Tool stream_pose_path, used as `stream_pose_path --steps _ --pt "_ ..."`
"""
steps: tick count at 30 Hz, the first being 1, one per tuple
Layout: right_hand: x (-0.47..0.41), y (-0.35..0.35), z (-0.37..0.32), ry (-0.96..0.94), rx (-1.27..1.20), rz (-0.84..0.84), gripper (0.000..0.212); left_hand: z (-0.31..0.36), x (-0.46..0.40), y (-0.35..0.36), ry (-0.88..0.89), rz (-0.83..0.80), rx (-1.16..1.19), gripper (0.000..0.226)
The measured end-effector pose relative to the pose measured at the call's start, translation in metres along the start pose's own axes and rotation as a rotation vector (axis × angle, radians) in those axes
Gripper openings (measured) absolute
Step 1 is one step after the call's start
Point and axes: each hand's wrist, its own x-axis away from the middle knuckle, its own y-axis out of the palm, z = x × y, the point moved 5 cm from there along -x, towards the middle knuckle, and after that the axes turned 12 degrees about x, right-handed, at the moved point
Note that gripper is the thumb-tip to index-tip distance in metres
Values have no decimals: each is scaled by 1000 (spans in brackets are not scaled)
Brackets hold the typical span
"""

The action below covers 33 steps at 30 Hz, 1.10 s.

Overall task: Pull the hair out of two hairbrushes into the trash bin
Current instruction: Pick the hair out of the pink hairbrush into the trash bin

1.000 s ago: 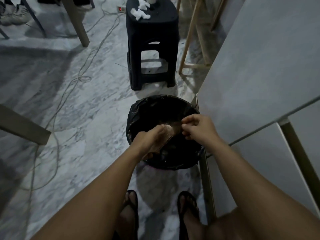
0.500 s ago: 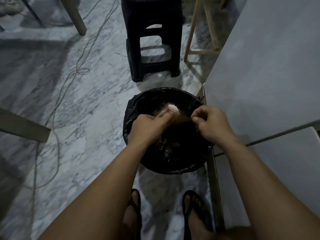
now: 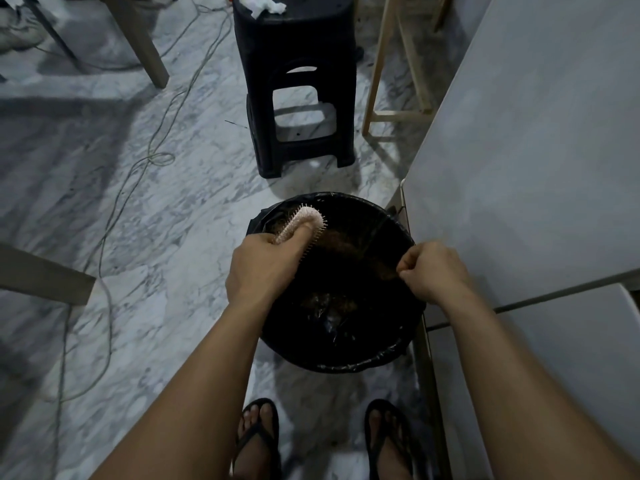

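Gripping pink hairbrush, left hand; right hand pinching brown hair over trash bin.

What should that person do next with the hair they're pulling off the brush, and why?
Probably let go: the right hand pinches a stretched clump of hair that hangs over the trash bin, while the left hand holds the hairbrush aside, so it should drop inside.

Both forearms are bare, no sleeves, watch or rings showing. At the bottom of the frame, the feet wear dark, probably black, thong flip-flops.
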Motion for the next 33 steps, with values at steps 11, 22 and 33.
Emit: stream_pose_path --steps 11,22,33 --pt "18 6 -54 -367 -599 -166 61 11 8 23 46 -114 -121 65" --pt "2 0 -16 -157 -55 -47 23 17 -5 -9 48 57 -39 63" --pt "13 9 -39 -332 -210 -303 76 16 -4 -4 69 -42 -112 58"
